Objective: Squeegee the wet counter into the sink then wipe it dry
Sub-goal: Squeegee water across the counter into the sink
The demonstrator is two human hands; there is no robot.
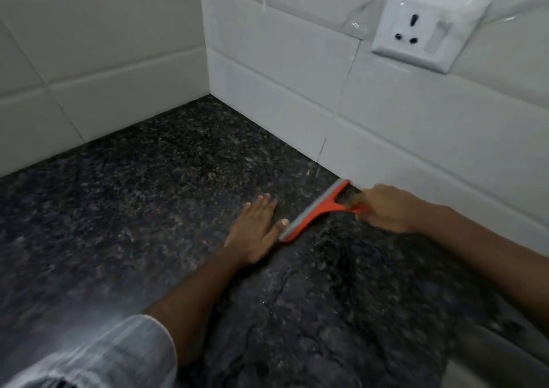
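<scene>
**Head view: squeegee gripped at the back wall, other hand flat on the counter**

The right hand (pixel 386 209) is closed around the orange handle of the squeegee (pixel 315 211), fingers curled over it; the hand is slightly blurred. The squeegee's blade bar, orange with a grey strip, lies on the counter (pixel 133 209), running diagonally from the foot of the tiled wall (pixel 297 60) toward the near side. Its far end touches or nearly touches the wall's base; which one cannot be told.

The left hand (pixel 255 230) is open and holds nothing, lying palm down on the counter with fingers together and pointing away from the person. Its thumb sits just beside the near end of the blade. A rolled-up pale striped sleeve (pixel 118 355) covers the left upper forearm at the bottom edge.

The counter is dark speckled stone, meeting white tiled walls in a corner at the upper middle. A white wall socket (pixel 427 28) with a switch sits on the right-hand wall, above the right hand.
</scene>
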